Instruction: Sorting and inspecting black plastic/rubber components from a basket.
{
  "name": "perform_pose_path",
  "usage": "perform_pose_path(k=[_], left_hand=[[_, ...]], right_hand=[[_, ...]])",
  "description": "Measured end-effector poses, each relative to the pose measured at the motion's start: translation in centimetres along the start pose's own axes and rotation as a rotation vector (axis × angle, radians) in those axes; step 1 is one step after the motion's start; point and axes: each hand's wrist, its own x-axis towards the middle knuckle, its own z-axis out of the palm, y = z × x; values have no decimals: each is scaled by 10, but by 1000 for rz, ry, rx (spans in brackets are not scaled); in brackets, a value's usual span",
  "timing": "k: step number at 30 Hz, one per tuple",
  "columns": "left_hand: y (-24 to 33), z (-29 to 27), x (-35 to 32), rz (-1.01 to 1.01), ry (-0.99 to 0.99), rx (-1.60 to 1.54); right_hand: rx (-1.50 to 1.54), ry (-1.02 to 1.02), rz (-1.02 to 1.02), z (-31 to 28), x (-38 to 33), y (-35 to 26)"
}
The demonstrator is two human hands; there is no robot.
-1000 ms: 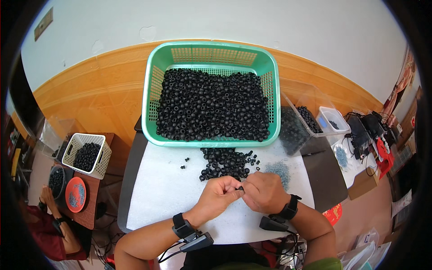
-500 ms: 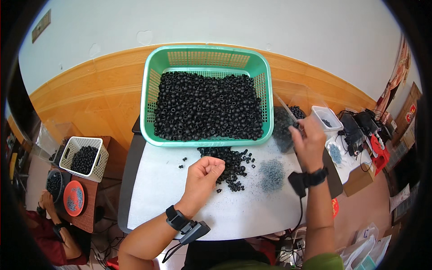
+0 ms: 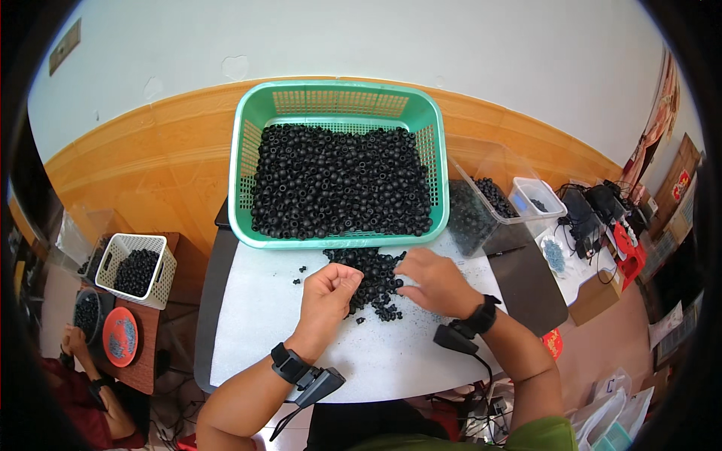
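My left hand is closed in a pinch at the left edge of a pile of small black plastic pieces; whatever sits between its fingertips is too small to make out. At the pile's right side, my right hand has its thumb and fingers apart, the fingertips close to the pieces. Just behind the pile stands a green basket holding a large mass of similar black round pieces. The patch of blue-grey bits on the white sheet is mostly covered by my right hand and wrist.
A clear plastic bin of black pieces stands right of the basket, with a small white tub beyond. At left, another person's hands are near a red plate and a cream basket. Cables lie far right.
My right hand has moved left and down from the clear bin to the pile. My left hand stays pinched near the pile. The view has shifted slightly.
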Motion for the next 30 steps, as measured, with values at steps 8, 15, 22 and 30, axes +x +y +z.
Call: perform_pose_path(k=[8, 15, 22, 30], left_hand=[[-5, 4, 0, 24, -92, 107], [-2, 7, -7, -30, -299, 93], [-6, 9, -8, 68, -350, 106], [-10, 5, -7, 118, -342, 185]], right_hand=[[63, -103, 71, 17, -3, 7], [154, 193, -100, 11, -6, -26], [107, 158, -153, 6, -11, -31], [22, -136, 129, -55, -35, 8]])
